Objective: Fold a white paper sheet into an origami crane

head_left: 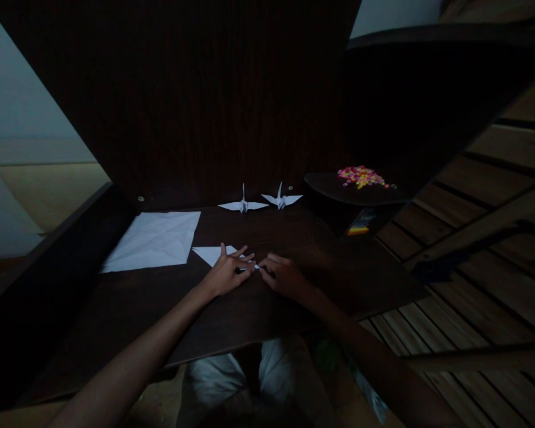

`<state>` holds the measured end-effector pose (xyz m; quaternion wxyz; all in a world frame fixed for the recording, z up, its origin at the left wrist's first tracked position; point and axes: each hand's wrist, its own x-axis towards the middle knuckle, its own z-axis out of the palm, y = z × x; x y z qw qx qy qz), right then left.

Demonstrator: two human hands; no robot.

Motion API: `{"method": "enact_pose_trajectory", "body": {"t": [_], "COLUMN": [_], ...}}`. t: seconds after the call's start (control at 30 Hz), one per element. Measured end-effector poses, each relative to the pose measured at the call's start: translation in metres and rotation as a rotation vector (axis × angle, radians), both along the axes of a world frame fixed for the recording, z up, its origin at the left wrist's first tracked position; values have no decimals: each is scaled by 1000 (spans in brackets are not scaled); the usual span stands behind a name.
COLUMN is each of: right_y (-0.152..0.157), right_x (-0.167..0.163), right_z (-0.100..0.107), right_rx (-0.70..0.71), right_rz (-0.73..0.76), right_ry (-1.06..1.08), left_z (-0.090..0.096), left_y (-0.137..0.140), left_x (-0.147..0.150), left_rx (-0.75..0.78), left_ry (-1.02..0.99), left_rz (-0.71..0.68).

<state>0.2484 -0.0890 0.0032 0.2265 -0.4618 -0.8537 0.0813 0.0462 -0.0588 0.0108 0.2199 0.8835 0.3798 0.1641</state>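
Observation:
A white piece of folded paper (209, 254) lies on the dark desk, its pointed left end showing beyond my fingers. My left hand (230, 270) rests over the paper with fingers spread, pressing it down; part of the sheet is hidden beneath. At the paper's right tip, my right hand (283, 274) has its fingers curled together in a pinch on the small white end. Behind my hands stand two white origami cranes, a left crane (244, 205) and a right crane (282, 201), wings out. Left of the folded paper lies a creased white sheet (154, 241).
On a low rounded shelf (330, 189) at the right sits a pile of small colourful pieces (362, 176). Below it is a box-like item with a rainbow-coloured edge (359, 229). A dark side panel (49, 249) bounds the left, and a tall back panel rises behind.

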Motion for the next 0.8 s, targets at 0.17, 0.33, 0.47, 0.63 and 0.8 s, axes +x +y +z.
{"method": "enact_pose_trajectory", "body": {"t": [0.17,0.33,0.47,0.63,0.8], "right_y": [0,1,4,6,7], "right_x": [0,0,-2,-6,-9], "right_z": [2,2,1,-1,-2], "right_rx": [-4,-43,-112,-105,-118], "right_rz": [13,-22,-90,-116,-137], "right_ry": [-11,40,189,206,163], "left_z": [2,1,1,1,0], "left_y": [0,0,0,0,0], "left_x": [0,0,0,0,-1], "left_rx": [-11,5,16,9,27], "left_ry": [-11,-27,-19,-24,-47], "left_rz": [5,7,6,7,-2]}}
